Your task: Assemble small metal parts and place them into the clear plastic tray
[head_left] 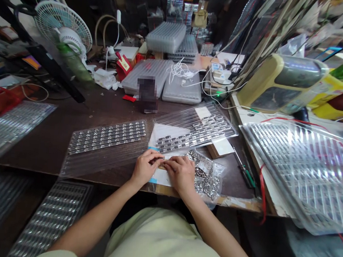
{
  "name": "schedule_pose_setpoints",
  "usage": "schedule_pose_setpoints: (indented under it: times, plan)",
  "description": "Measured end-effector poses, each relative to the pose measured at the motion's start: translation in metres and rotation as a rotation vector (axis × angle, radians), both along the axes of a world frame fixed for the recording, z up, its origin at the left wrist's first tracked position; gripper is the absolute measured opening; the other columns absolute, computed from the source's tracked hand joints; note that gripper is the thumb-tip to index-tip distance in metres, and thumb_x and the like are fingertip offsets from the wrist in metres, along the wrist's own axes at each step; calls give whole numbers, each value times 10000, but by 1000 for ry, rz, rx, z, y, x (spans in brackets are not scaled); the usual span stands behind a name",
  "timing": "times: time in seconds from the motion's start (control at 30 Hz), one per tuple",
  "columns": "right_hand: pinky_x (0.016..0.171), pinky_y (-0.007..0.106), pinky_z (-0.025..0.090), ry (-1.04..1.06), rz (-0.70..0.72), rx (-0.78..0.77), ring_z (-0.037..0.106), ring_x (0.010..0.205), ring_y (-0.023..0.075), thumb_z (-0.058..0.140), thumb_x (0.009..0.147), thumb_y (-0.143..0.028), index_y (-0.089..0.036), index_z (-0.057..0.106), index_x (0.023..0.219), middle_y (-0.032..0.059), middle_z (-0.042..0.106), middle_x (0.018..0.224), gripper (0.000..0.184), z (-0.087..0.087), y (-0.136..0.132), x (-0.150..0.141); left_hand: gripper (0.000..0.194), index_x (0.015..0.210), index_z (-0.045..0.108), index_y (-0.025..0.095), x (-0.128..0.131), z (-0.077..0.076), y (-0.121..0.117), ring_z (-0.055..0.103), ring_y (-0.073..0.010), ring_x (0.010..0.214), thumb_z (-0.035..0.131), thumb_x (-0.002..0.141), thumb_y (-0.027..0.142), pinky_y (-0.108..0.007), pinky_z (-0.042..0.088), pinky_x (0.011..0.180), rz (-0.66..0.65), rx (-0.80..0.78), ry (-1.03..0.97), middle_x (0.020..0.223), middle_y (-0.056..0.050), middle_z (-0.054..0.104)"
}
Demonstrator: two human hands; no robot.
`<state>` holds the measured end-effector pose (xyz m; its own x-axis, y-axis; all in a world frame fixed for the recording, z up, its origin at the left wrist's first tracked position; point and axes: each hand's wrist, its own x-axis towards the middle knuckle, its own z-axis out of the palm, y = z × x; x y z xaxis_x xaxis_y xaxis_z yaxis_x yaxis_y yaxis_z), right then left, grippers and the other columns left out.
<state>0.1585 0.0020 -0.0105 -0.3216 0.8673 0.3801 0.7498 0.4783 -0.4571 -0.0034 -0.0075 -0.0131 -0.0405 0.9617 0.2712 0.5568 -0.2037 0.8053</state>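
Note:
Close together at the table's front edge, my left hand (145, 166) and my right hand (181, 171) pinch at something small between their fingertips. Its kind is mostly hidden by the fingers. Beneath them lies a white sheet (163, 178) with blue tape. Right beside my right hand is a clear plastic bag (211, 180) of small shiny metal parts. Just beyond the hands, a clear ribbed tray (186, 123) holds rows of small metal pieces. Another such tray (99, 158), partly filled with rows of pieces, lies to the left.
A green-handled screwdriver (247, 173) lies right of the bag. Stacked clear trays (303, 173) occupy the right side. At the back stand a fan (64, 27), more trays (166, 36) and tangled white cables (183, 72). A dark arm-like pole (56, 71) reaches in from the left.

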Motion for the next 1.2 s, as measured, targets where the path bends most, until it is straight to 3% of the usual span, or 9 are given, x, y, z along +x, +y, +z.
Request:
schedule_pose_setpoints:
  times: [0.27, 0.43, 0.57, 0.73, 0.83, 1.0, 1.1, 1.2]
  plan:
    - [769, 336, 367, -144, -45, 31, 494, 975, 217, 586, 888, -289, -266, 676, 1084, 43, 647, 1069, 217, 0, 0, 30, 108, 882, 717, 201, 1, 0, 0, 625, -128, 757, 633, 815, 205, -207, 499, 613, -22, -18, -8, 888, -37, 658]
    - [774, 302, 367, -163, -17, -5, 517, 935, 192, 583, 891, -280, -248, 700, 980, 38, 651, 1028, 151, -4, -4, 43, 111, 879, 716, 197, 1, -2, 1, 608, -115, 706, 627, 812, 197, -205, 480, 586, -3, -40, 17, 892, -35, 665]
    - [759, 312, 334, -183, -72, 19, 506, 915, 198, 568, 901, -300, -247, 696, 977, 36, 660, 1002, 158, 3, 1, 37, 110, 875, 711, 193, 1, 0, 1, 611, -116, 704, 618, 817, 202, -204, 481, 580, 1, -39, 4, 901, -39, 665]
    - [739, 331, 278, -347, 25, 36, 485, 853, 196, 578, 896, -274, -242, 682, 917, 22, 673, 873, 110, 14, 16, 15, 120, 867, 708, 191, 1, -1, 1, 623, -127, 730, 613, 828, 252, -204, 490, 581, 4, -19, -11, 887, -42, 663]
    - [734, 342, 259, -410, 6, 28, 481, 835, 204, 566, 901, -308, -221, 663, 817, 33, 655, 816, 155, 12, 21, 3, 136, 876, 709, 190, 0, -2, 1, 623, -126, 723, 613, 831, 275, -205, 499, 589, -11, -5, -12, 886, -43, 660]
    - [719, 337, 277, -455, -19, 1, 496, 814, 208, 549, 900, -238, -187, 636, 821, 59, 645, 829, 128, 6, 24, -1, 125, 874, 705, 192, 0, -3, 2, 611, -113, 690, 612, 831, 262, -204, 505, 590, -22, -5, -12, 894, -39, 658]
    - [712, 326, 315, -387, -11, -30, 519, 795, 207, 536, 896, -195, -170, 627, 845, 68, 643, 809, 108, 9, 23, 7, 119, 876, 697, 193, 1, -3, 1, 610, -112, 696, 603, 837, 254, -212, 513, 601, -2, -1, -12, 916, -40, 646]
    - [727, 300, 376, -127, 13, -73, 559, 811, 193, 546, 881, -174, -177, 640, 885, 54, 658, 833, 94, 15, 20, 23, 120, 900, 680, 194, 2, -4, -2, 622, -138, 797, 584, 851, 246, -237, 526, 658, 30, 58, 33, 977, -53, 622]
